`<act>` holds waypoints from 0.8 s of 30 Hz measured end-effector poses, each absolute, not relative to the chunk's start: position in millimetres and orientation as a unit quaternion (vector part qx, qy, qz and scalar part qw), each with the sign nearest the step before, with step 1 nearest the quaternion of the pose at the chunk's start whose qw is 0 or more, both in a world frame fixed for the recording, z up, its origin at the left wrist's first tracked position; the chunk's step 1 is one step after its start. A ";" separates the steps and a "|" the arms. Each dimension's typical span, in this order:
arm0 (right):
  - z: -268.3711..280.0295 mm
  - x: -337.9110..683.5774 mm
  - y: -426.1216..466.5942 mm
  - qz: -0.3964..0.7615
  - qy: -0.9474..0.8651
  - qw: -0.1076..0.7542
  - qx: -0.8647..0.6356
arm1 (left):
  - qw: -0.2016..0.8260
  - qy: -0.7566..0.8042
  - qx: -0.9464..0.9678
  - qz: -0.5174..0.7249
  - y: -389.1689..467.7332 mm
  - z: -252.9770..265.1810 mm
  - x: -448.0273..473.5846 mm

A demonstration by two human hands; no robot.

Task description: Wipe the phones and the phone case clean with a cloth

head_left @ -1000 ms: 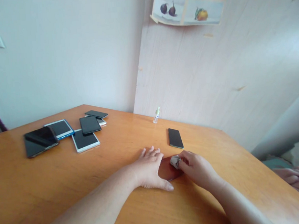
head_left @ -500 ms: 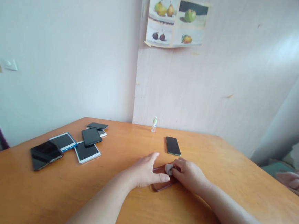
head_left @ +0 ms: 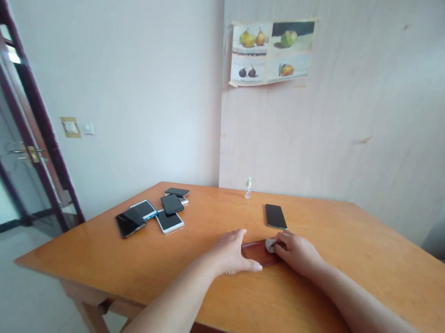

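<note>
A flat, brown, phone-sized piece with a raised rim lies on the wooden table in front of me; I cannot tell if it is a phone or a case. My left hand is at its left end, thumb on the near side and fingers on the far side, spread apart. Pinched in the fingers of my right hand is a small crumpled grey-white cloth, pressed to the brown surface. The right hand hides the brown piece's right end. Just beyond, a dark-screened phone lies flat.
A small clear bottle with a greenish top stands near the wall. Several phones and tablets lie overlapping at the back left, among them a black tablet and a white-framed one. The table's left edge drops to a tiled floor.
The camera view has turned left, so everything sits further right and the door shows. The left thumb has drawn back toward the brown piece's near edge. The right hand still holds the cloth.
</note>
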State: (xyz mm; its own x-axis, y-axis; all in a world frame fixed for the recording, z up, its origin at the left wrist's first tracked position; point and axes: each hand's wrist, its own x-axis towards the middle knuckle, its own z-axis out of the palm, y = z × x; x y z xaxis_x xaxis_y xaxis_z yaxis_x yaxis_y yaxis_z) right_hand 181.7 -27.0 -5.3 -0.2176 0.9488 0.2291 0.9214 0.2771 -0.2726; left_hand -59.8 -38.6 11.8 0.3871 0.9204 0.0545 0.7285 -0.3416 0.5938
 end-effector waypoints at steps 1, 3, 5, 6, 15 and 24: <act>-5.5 181.2 -27.6 0.035 -0.780 0.175 -0.600 | 0.219 0.519 0.801 0.201 -44.3 8.2 -57.4; -5.9 180.0 -28.6 0.030 -0.779 0.175 -0.601 | 0.185 0.522 0.804 0.216 -53.3 3.4 -52.2; -4.9 178.5 -30.0 0.031 -0.778 0.179 -0.602 | 0.158 0.525 0.806 0.223 -61.3 2.6 -48.8; -3.7 177.7 -31.1 0.036 -0.779 0.180 -0.600 | 0.145 0.525 0.807 0.225 -65.9 3.4 -48.4; 8.0 178.8 -51.2 0.075 -0.787 0.125 -0.599 | 0.123 0.516 0.815 0.233 -113.8 2.7 -73.3; 6.5 162.0 -79.8 0.070 -0.809 0.144 -0.565 | 0.183 0.509 0.796 0.272 -111.4 -7.5 -76.4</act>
State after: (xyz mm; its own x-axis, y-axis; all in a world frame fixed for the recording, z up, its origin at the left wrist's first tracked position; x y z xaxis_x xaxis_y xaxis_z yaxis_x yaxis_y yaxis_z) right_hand 162.0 -79.8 6.5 -0.3201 0.9349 0.1534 0.8944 0.3516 -0.2765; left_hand -76.4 -111.4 -7.5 0.3331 0.9099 0.2471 0.7110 -0.4145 0.5681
